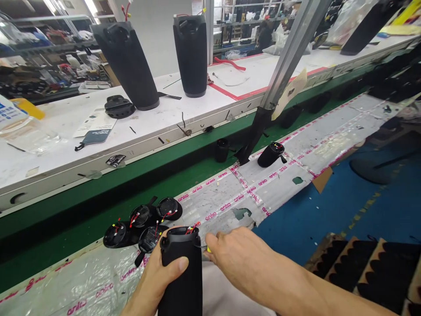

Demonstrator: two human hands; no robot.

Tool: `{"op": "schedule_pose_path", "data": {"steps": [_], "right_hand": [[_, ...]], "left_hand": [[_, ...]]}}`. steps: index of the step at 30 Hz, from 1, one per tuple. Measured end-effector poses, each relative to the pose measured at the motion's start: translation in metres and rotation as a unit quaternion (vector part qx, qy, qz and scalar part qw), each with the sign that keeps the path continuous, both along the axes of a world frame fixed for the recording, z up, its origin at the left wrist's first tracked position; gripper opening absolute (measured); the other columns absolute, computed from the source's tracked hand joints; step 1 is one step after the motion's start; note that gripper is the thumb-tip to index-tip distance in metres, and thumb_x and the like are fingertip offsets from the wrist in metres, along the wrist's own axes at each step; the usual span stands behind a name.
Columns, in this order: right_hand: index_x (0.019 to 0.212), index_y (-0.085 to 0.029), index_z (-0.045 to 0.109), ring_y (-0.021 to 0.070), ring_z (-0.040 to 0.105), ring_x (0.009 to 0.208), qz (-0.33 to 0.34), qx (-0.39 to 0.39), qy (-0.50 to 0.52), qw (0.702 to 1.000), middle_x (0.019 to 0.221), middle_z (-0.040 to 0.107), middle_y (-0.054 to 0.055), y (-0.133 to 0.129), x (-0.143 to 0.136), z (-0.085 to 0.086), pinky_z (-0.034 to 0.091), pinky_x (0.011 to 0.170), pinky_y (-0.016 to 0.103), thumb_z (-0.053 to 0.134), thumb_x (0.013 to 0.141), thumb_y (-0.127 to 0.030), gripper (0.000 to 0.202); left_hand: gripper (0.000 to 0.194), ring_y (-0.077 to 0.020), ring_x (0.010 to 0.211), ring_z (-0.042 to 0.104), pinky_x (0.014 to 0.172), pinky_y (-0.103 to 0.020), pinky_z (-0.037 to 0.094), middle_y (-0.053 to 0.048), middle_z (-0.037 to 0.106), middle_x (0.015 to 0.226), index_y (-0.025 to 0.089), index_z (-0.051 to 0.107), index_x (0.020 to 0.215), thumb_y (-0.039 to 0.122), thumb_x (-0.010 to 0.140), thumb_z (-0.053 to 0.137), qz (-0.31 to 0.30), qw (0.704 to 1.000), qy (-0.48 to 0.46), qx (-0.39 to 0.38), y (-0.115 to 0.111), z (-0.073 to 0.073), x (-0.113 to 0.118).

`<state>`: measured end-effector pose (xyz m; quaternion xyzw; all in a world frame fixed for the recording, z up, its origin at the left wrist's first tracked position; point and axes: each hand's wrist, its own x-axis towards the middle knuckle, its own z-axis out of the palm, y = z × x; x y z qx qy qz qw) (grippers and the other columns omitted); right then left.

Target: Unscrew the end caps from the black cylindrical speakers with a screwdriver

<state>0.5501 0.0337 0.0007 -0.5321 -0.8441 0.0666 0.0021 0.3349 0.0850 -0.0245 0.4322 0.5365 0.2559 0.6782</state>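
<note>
My left hand is wrapped round a black cylindrical speaker housing, its thumb across the front. The housing stands nearly upright, with red wires sticking out of its open top. At its upper right side is my right hand, fingers closed on a small thin tool with a yellow handle. Most of that tool is hidden in the fist; its thin tip reaches toward the housing's rim. Just beyond my left hand sit several similar black housings, open ends up, with red and white wire connectors showing.
A taped plastic-covered bench runs beneath, another black housing on it. On the white shelf stand two tall black housings and a round black cap. A metal post rises ahead. Partitioned boxes stand at lower right.
</note>
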Motion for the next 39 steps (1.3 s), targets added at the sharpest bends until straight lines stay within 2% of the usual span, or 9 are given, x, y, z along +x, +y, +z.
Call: {"op": "schedule_pose_path", "data": {"steps": [2,4,8,11,14,19,30,35,39], "right_hand": [[0.094,-0.023,0.050,0.0198,0.059,0.051,0.020,0.002,-0.013,1.000,0.076,0.065,-0.001,0.001,0.001,0.001,0.022,0.045,0.037,0.063,0.095,-0.010,0.018],[0.094,-0.023,0.051,0.0202,0.060,0.051,0.008,-0.008,-0.002,1.000,0.073,0.065,-0.002,0.003,0.001,0.000,0.022,0.045,0.037,0.063,0.097,-0.014,0.015],[0.096,-0.025,0.051,0.0228,0.066,0.057,-0.060,-0.030,0.073,0.995,0.074,0.068,-0.003,0.003,-0.002,-0.006,0.026,0.051,0.036,0.054,0.107,-0.036,0.016],[0.100,-0.026,0.050,0.0222,0.069,0.066,-0.097,-0.034,0.150,0.983,0.083,0.069,-0.005,-0.002,-0.004,-0.011,0.030,0.056,0.035,0.050,0.109,-0.034,0.012],[0.101,-0.026,0.050,0.0222,0.069,0.066,-0.126,-0.030,0.174,0.976,0.081,0.067,-0.005,-0.007,-0.006,-0.012,0.029,0.058,0.035,0.049,0.109,-0.029,0.008],[0.094,-0.026,0.051,0.0230,0.068,0.058,-0.125,-0.038,0.152,0.980,0.071,0.066,-0.004,-0.006,-0.015,-0.010,0.023,0.054,0.036,0.056,0.106,-0.031,0.014],[0.092,-0.027,0.048,0.0236,0.067,0.056,-0.112,-0.034,0.101,0.988,0.073,0.066,-0.004,-0.002,-0.022,-0.007,0.023,0.052,0.037,0.058,0.105,-0.031,0.017],[0.093,-0.025,0.050,0.0234,0.067,0.052,-0.123,-0.046,0.060,0.989,0.068,0.067,-0.002,-0.004,-0.026,-0.009,0.017,0.048,0.039,0.055,0.106,-0.031,0.015],[0.097,-0.024,0.054,0.0254,0.069,0.055,-0.109,-0.082,0.047,0.989,0.071,0.071,0.000,-0.002,-0.022,0.000,0.015,0.048,0.040,0.054,0.105,-0.027,0.009]], "left_hand": [[0.071,-0.0409,0.113,0.067,0.100,-0.048,0.050,-0.009,0.077,0.117,0.024,0.067,0.126,0.054,0.065,0.087,-0.001,0.999,0.031,0.030,0.001,0.003,0.004],[0.069,-0.0405,0.113,0.068,0.099,-0.045,0.051,-0.009,0.078,0.117,0.024,0.069,0.123,0.053,0.064,0.089,0.012,0.999,0.034,0.033,0.000,0.003,0.006],[0.076,-0.0402,0.117,0.069,0.099,-0.045,0.055,-0.009,0.079,0.120,0.024,0.063,0.135,0.048,0.067,0.088,0.079,0.993,-0.053,-0.064,-0.009,-0.003,0.003],[0.091,-0.0414,0.121,0.068,0.099,-0.047,0.057,-0.010,0.078,0.125,0.025,0.052,0.148,0.043,0.067,0.088,0.125,0.977,-0.111,-0.132,-0.015,-0.011,-0.002],[0.096,-0.0404,0.121,0.069,0.094,-0.045,0.058,-0.010,0.079,0.124,0.025,0.044,0.154,0.043,0.070,0.087,0.134,0.973,-0.106,-0.157,-0.016,-0.016,-0.006],[0.092,-0.0394,0.127,0.066,0.104,-0.043,0.056,-0.008,0.077,0.131,0.028,0.052,0.149,0.041,0.065,0.090,0.141,0.977,-0.112,-0.114,-0.015,-0.013,-0.003],[0.084,-0.0418,0.118,0.069,0.096,-0.046,0.059,-0.010,0.082,0.114,0.023,0.062,0.139,0.046,0.063,0.091,0.132,0.986,-0.070,-0.077,-0.015,-0.010,-0.002],[0.079,-0.0439,0.118,0.066,0.104,-0.050,0.051,-0.011,0.078,0.119,0.023,0.066,0.130,0.051,0.060,0.091,0.093,0.995,0.012,0.046,-0.009,-0.002,0.004],[0.071,-0.0447,0.125,0.061,0.106,-0.046,0.048,-0.009,0.076,0.124,0.026,0.072,0.120,0.049,0.056,0.093,0.086,0.986,0.060,0.131,-0.004,0.005,0.011]]}}
